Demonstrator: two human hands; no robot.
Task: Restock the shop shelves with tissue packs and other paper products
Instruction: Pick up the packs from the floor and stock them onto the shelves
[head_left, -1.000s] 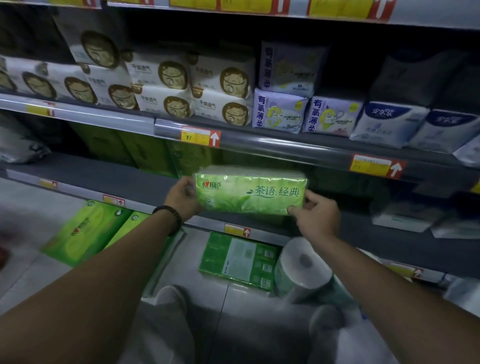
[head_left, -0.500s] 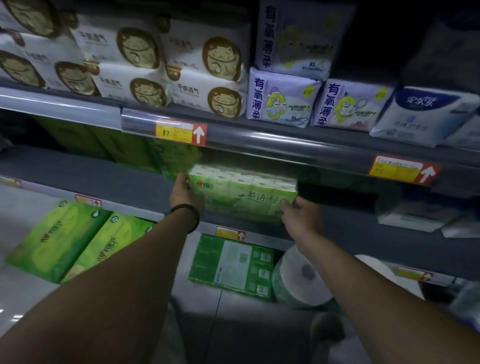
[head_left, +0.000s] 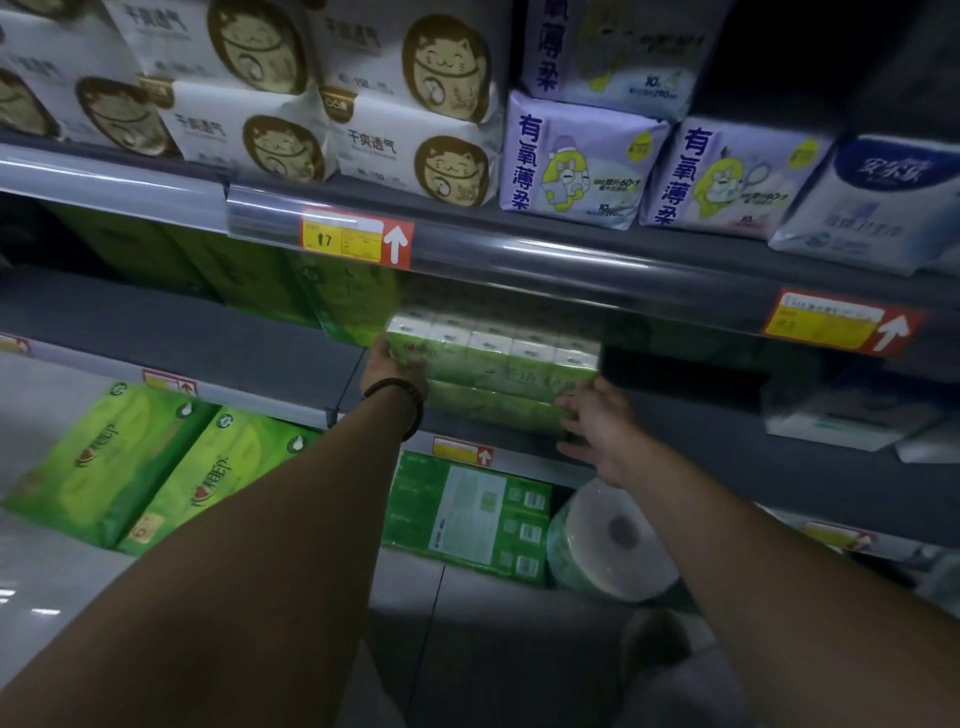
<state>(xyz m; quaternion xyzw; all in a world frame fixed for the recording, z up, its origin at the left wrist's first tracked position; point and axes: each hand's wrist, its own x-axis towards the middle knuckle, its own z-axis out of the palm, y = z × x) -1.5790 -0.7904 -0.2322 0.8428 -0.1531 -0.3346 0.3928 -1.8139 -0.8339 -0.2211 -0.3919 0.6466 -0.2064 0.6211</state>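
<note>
Spare green packs (head_left: 156, 467) lie on the floor at left. Over the middle shelf (head_left: 182, 325), the left hand (head_left: 397, 366) grips one end of the green tissue pack (head_left: 493, 353). The right hand (head_left: 597, 428), fingers spread, presses its near right corner.

Pack (head_left: 493, 353), held in the air before the shelf (head_left: 208, 332) a second ago, now lies inside it on top of a lower pack (head_left: 493, 410). Left hand (head_left: 395, 366) moves in with it, gripping its left end. Right hand (head_left: 597, 426) is off the right end, fingers spread against the lower pack.
</note>
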